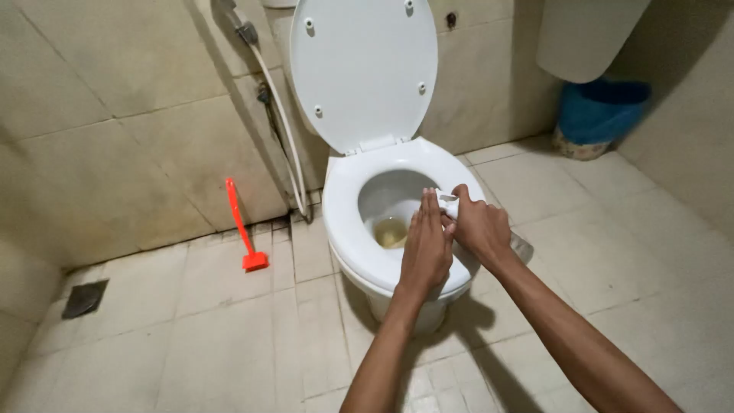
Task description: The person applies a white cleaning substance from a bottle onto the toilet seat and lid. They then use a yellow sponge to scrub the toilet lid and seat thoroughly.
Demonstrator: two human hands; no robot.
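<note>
Pinched in your right hand (480, 228) is a small white wad of paper (448, 203), fingers curled shut round it at the near right of the toilet seat (344, 229). Your left hand (427, 248) lies flat and open, palm down, fingers together and pointing away from you, resting on the seat rim just beside the right hand, the two touching; it holds nothing. Both forearms reach up from the bottom edge, the right one crossing in at a slant. Seat is smooth white plastic, oval; lid (363, 73) stands upright against the wall with small bumpers showing. Bowl (391, 222) holds yellowish water. Room to move: open tiled floor (229, 336) to the left and front, pale square tiles with dark grout; more floor to the right. Against the left wall leans a red brush (245, 229), well apart from the toilet. White hose (283, 130) hangs between brush and toilet. Blue bin (600, 115) sits in the far right corner. Dark floor drain (84, 298) far left.
</note>
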